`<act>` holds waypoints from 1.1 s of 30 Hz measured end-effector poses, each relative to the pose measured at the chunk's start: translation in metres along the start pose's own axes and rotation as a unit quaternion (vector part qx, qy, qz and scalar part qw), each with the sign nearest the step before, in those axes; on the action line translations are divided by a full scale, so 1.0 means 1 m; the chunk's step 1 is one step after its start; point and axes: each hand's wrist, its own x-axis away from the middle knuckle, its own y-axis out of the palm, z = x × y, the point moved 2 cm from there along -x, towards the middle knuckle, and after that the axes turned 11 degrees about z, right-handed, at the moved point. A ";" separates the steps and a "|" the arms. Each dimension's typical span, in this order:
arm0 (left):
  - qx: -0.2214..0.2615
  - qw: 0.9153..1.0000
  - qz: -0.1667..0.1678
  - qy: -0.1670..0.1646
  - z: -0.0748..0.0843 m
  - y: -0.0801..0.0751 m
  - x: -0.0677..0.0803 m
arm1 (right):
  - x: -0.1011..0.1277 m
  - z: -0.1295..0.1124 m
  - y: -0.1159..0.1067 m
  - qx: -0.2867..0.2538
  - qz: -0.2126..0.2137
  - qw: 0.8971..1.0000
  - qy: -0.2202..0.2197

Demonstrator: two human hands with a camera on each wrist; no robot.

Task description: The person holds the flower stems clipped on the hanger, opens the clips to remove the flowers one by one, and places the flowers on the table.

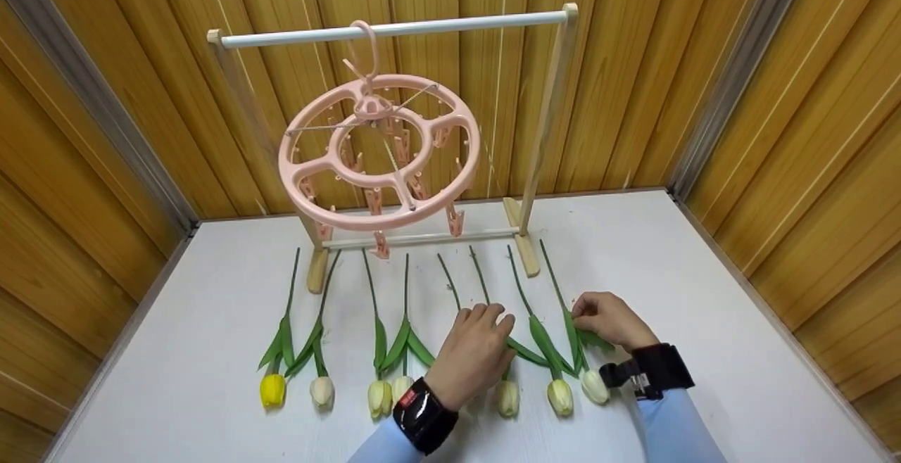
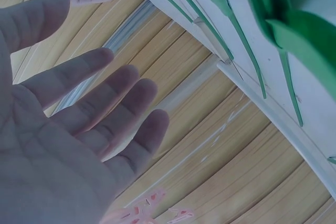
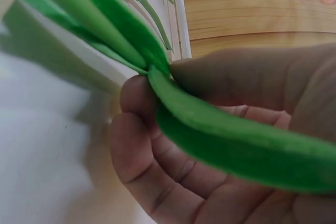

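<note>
Several artificial tulips lie in a row on the white table, stems pointing away from me. My right hand pinches a green leaf of the rightmost tulip between thumb and fingers. My left hand hovers palm down over the middle of the row. Its fingers are spread and straight and hold nothing. It covers part of one tulip, beside a cream tulip. At the left end of the row lies a yellow tulip.
Behind the tulips stands a wooden rack with a white top bar. From the bar hangs a pink round clip hanger with several pegs. Wooden walls close in the table on three sides.
</note>
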 end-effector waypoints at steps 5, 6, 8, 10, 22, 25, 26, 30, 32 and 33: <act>0.003 1.000 -0.004 0.000 0.001 0.001 0.000 | 0.000 0.000 0.000 0.005 0.000 1.000 -0.001; 0.002 1.000 -0.006 -0.001 0.001 0.001 0.000 | 0.000 0.000 0.000 0.007 0.000 1.000 -0.003; 0.003 1.000 -0.008 -0.003 0.001 0.001 0.000 | 0.000 0.000 0.000 0.008 -0.003 1.000 -0.007; 0.004 1.000 -0.008 -0.005 0.000 0.001 0.000 | 0.000 -0.001 -0.001 0.009 -0.006 1.000 -0.014; 0.005 1.000 -0.014 -0.015 -0.005 -0.005 0.000 | 0.001 -0.003 -0.007 0.002 -0.025 1.000 -0.018; 0.007 1.000 -0.021 -0.019 -0.005 -0.006 -0.001 | 0.001 -0.004 -0.008 -0.016 -0.031 0.999 -0.009; 0.007 1.000 -0.021 -0.019 -0.006 -0.007 -0.001 | 0.002 -0.004 -0.009 -0.020 -0.032 0.999 -0.009; 0.003 1.000 -0.018 -0.019 -0.007 -0.008 -0.001 | 0.002 -0.006 -0.011 -0.026 -0.033 0.999 -0.014; 0.004 1.000 -0.016 -0.022 -0.009 -0.009 -0.001 | 0.003 -0.007 -0.012 -0.026 -0.034 0.999 -0.018; 0.005 1.000 -0.017 -0.024 -0.010 -0.009 -0.001 | 0.003 -0.008 -0.013 -0.024 -0.034 0.999 -0.021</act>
